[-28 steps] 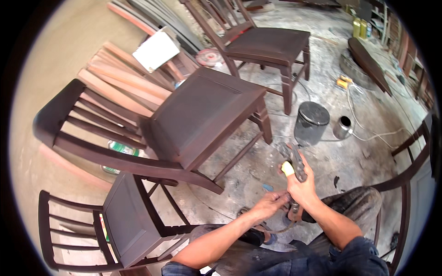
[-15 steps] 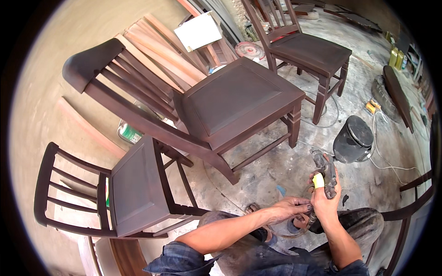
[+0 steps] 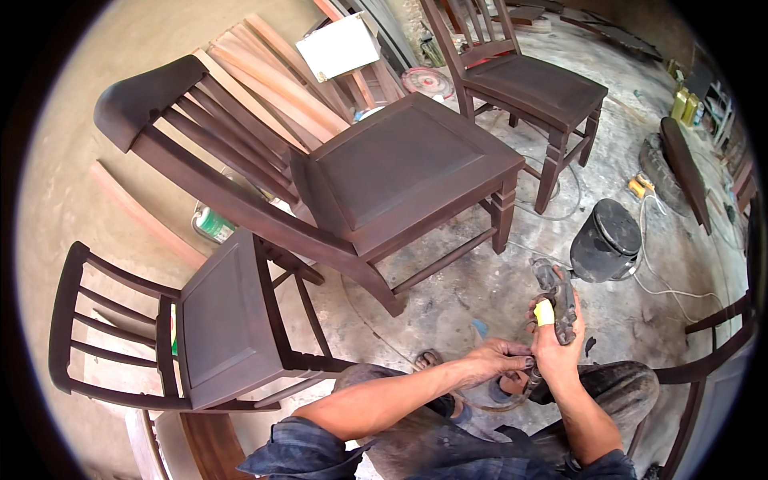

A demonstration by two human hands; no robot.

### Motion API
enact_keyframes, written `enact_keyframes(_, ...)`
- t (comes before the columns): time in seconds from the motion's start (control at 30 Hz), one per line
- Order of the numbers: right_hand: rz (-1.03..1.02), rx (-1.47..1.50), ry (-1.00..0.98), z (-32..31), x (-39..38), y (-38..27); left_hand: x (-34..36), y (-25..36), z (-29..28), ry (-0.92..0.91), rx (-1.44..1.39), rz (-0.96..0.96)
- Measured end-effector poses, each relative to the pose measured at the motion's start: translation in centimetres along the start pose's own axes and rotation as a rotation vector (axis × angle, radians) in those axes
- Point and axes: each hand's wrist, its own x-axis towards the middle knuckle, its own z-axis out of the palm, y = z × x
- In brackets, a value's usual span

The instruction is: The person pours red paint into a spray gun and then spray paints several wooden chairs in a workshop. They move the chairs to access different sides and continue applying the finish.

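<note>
- One gun [image 3: 566,308], grey and grimy, seemingly a sprayer, is held above the floor [image 3: 448,320], with the bucket [image 3: 606,240] beyond it and the large chair [image 3: 408,168] off to the left.
- For steady handling, the gun is best clasped firmly by the right hand [image 3: 558,352], so that only light, small movements need be made by the left at the lower end.
- Slack is best left in the hose [image 3: 500,410], lest the joint be dragged or twisted; the gun's head is better pointed away from the body and the chair.
- The right hand is wrapped closely round the gun, closed as far as its body allows; a yellow wrap [image 3: 544,312] is seen by the thumb.
- By the left hand [image 3: 496,358] the lower end is reached, the thumb and fingertips drawn nearly together; whether anything is pinched there cannot be told.
- The right forearm [image 3: 592,412] is raised steeply from the lower right; the left forearm [image 3: 392,400] is laid on a slant from the lower left, so that both hands are brought side by side.
</note>
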Motion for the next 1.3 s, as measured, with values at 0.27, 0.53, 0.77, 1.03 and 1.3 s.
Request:
enact_keyframes(0.27,0.091,0.082,0.046,0.0,0.0,-1.2,0.3,0.3,0.1,0.037,0.071,-0.028)
enact_keyframes(0.53,0.095,0.001,-0.041,-2.9,3.4,-1.5,-0.2,1.1,-0.1,0.064,0.244,0.047)
enact_keyframes(0.77,0.072,-0.003,0.05,-5.3,4.2,-2.1,-1.1,5.3,0.8,0.05,-0.257,0.088)
enact_keyframes(1.03,0.097,0.075,0.063,-6.1,3.8,-1.8,-1.0,5.0,0.6,-0.017,-0.329,0.092)
enact_keyframes(1.3,0.067,0.12,0.01,-6.6,3.8,-2.4,-0.9,4.1,1.3,0.256,0.148,0.062)
